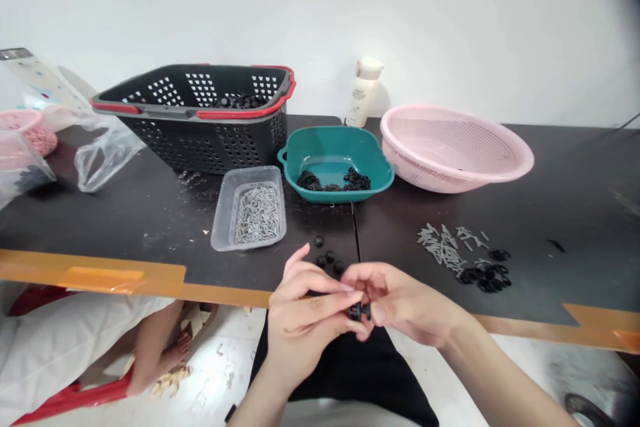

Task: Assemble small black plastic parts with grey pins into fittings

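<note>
Just past the table's front edge, my left hand (311, 317) pinches a small black plastic part (355, 311) between thumb and fingers. My right hand (395, 300) is closed on the other end of the black piece, thumb against it; whether it is one part or two joined cannot be made out. Several round black caps (330, 257) lie on the table right behind my hands. To the right are a pile of thin grey pins (443, 247) and a cluster of black ring-like parts (487, 276).
Behind stand a black basket (200, 140) with red handles, a clear tub (218, 227) of metal pins, a teal basin (330, 140) with black parts, a pink colander (450, 177) and a white bottle (363, 97). At left are a plastic bag (103, 147) and another person's leg (155, 340).
</note>
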The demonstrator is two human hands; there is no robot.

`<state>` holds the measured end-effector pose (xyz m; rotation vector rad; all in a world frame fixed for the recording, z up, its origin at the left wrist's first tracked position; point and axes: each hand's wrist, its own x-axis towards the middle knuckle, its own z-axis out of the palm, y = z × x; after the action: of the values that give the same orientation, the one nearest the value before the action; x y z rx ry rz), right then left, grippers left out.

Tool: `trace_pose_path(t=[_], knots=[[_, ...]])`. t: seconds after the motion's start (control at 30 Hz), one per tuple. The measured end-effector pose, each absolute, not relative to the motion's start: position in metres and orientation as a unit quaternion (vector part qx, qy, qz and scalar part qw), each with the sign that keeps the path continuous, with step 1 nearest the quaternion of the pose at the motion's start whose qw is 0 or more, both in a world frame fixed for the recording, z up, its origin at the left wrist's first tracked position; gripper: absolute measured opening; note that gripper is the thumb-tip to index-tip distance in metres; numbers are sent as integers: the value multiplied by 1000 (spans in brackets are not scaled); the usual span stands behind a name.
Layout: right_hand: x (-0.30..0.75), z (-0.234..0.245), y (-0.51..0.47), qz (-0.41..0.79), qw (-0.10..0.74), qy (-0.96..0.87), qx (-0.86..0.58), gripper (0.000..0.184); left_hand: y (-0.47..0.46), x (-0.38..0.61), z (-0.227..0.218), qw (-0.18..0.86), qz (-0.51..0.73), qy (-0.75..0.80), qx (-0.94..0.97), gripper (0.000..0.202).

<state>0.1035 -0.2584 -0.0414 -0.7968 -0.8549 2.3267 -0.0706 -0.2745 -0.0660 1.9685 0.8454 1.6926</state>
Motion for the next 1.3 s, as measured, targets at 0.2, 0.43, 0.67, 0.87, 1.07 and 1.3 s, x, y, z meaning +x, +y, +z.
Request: trace_pose_path(t=[0.2,0.43,0.67,0.87,1.07,1.3], knots=[[103,-47,-261,817,306,-407,-270,29,-272,-71,-67,235,599,305,702,23],[100,-49,-265,846,307,-367,-235,23,-272,-74,-66,273,575,278,720,17],[101,-46,-266,856,292,-341,-256,29,-273,-74,-69,256,596,280,707,25],[107,-44,-264,839,282,-385,-261,26,-275,-76,-65,217,590,284,724,24],[115,-29,-260,762,268,-514,-289,19,-274,-81,-58,204,566,282,748,19],[109,-29,-266,725,304,-541,-299,17,-276,-83,-56,187,552,288,760,18]])
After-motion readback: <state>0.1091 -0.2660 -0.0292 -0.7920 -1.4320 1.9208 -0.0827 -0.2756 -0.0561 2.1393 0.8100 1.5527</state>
